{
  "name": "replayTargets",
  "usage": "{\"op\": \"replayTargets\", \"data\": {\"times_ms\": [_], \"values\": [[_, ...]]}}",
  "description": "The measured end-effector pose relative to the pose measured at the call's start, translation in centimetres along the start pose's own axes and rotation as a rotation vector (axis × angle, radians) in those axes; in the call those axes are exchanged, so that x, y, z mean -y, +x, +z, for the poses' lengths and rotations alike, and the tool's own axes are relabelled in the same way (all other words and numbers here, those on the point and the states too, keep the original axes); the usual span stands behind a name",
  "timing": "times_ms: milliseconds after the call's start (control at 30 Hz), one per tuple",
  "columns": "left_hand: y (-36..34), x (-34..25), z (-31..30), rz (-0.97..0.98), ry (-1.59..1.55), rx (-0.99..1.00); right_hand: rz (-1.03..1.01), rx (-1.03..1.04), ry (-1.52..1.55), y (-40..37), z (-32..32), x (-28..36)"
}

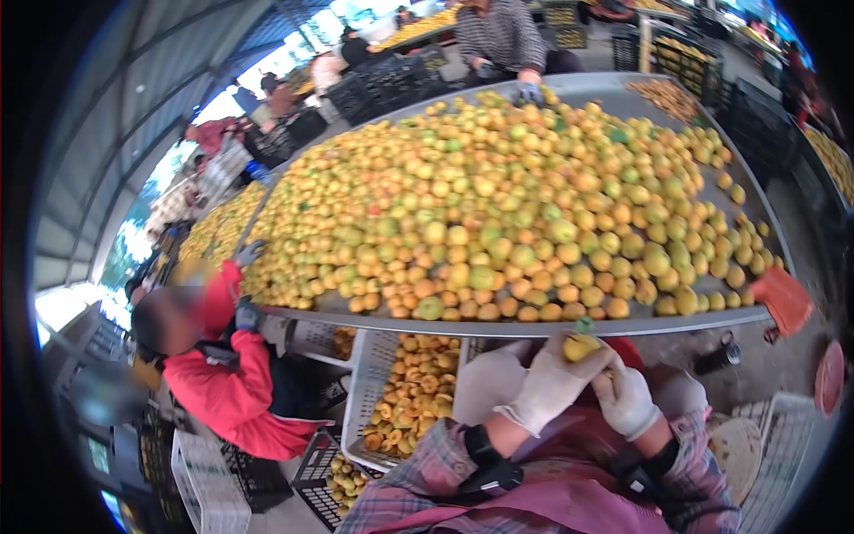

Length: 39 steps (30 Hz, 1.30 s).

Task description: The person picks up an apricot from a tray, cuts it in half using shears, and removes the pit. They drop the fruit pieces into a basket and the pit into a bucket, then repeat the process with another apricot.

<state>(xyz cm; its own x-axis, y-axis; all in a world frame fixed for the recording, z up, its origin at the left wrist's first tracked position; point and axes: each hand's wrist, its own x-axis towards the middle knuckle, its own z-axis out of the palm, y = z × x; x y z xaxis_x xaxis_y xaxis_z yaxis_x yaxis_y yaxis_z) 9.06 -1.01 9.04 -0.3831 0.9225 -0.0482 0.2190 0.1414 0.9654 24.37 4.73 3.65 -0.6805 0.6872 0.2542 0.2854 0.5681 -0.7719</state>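
Note:
My left hand (562, 381), in a white glove, is closed around a yellow apricot (580, 347) just off the near edge of the sorting table. Close beside it, my right hand (626, 402), also in a white glove, has its fingers curled together near the fruit. Whatever those fingers hold is hidden. A small green thing (584, 326) shows just above the apricot; I cannot make out what it is. Beyond my hands, a thick layer of yellow and greenish apricots (463, 214) covers the metal table (534, 332).
Left of my lap, a white crate (358, 400) holds split apricots (411, 392); a black crate (307, 485) stands below it. A person in a red jacket (222, 400) works at left, another (503, 40) across. A red-orange scoop-like thing (783, 301) is at the right corner.

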Motion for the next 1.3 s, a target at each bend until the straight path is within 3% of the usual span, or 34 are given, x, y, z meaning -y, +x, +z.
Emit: {"op": "replayTargets", "data": {"times_ms": [133, 200, 233, 300, 433, 500, 533, 567, 633, 667, 700, 767, 800, 867, 1000, 1100, 1167, 1300], "values": [[0.4, 2.6, 0.0, -0.072, -0.197, 0.03, 0.05, 0.091, 0.09, 0.5, -1.3, 2.0], [0.4, 3.4, -0.5, 0.549, 0.337, 0.011, 0.026, 0.132, 0.148, 0.8, -1.6, 2.0], [0.4, 2.7, -0.8, 0.55, 0.338, 0.005, 0.02, 0.135, 0.147, 0.8, -1.8, 2.0], [0.2, 1.0, -1.4, -0.375, -0.538, 0.204, 0.053, 0.229, 0.152, 0.9, -2.4, 1.9], [-0.1, 1.7, -1.3, -0.278, -0.539, 0.192, -0.005, 0.238, 0.278, 0.9, -2.0, 1.9], [-0.1, 1.9, -1.6, -0.285, -0.523, 0.249, 0.105, 0.223, 0.613, 0.7, -1.4, 1.8], [0.2, 2.4, -2.1, -0.281, -0.534, 0.329, 0.411, 0.277, 0.727, 0.6, -2.8, 3.4], [0.0, 2.6, -2.2, -0.28, -0.536, 0.329, 0.411, 0.278, 0.724, 0.6, -3.1, 3.1], [-0.7, 2.8, -2.2, -0.417, -0.6, 0.266, 0.386, 0.08, 0.984, 0.0, -4.1, 1.8], [-0.8, 4.7, -2.1, -0.404, -0.78, 0.288, 0.474, -0.073, 0.907, 1.6, -4.7, 4.4], [-1.5, 3.3, -2.4, -0.33, -0.873, 0.188, 0.414, -0.139, 0.956, 1.7, -4.9, 3.7], [-1.0, 4.1, -3.5, -0.34, -1.182, 0.373, 0.478, -0.345, 1.156, 1.9, -5.4, 4.4], [-1.3, 2.2, -4.1, -0.35, -1.139, 0.348, 0.329, -0.314, 1.109, 2.1, -5.6, 4.1], [-0.8, 3.7, -3.7, -0.268, -1.254, 0.484, 0.339, -0.379, 1.121, 2.6, -5.9, 5.2], [-1.1, 2.3, -3.5, -0.297, -1.242, 0.508, 0.375, -0.431, 1.19, 2.8, -7.0, 7.6], [-1.2, 2.8, -3.2, -0.275, -1.139, 0.568, 0.225, -0.521, 1.239, 3.1, -7.3, 9.7], [-1.1, 3.5, -2.7, -0.151, -1.066, 0.645, 0.073, -0.53, 1.088, 3.4, -7.2, 10.5], [-1.5, 2.8, -1.3, -0.054, -1.013, 0.626, 0.076, -0.593, 1.245, 4.0, -6.1, 11.5]]}}
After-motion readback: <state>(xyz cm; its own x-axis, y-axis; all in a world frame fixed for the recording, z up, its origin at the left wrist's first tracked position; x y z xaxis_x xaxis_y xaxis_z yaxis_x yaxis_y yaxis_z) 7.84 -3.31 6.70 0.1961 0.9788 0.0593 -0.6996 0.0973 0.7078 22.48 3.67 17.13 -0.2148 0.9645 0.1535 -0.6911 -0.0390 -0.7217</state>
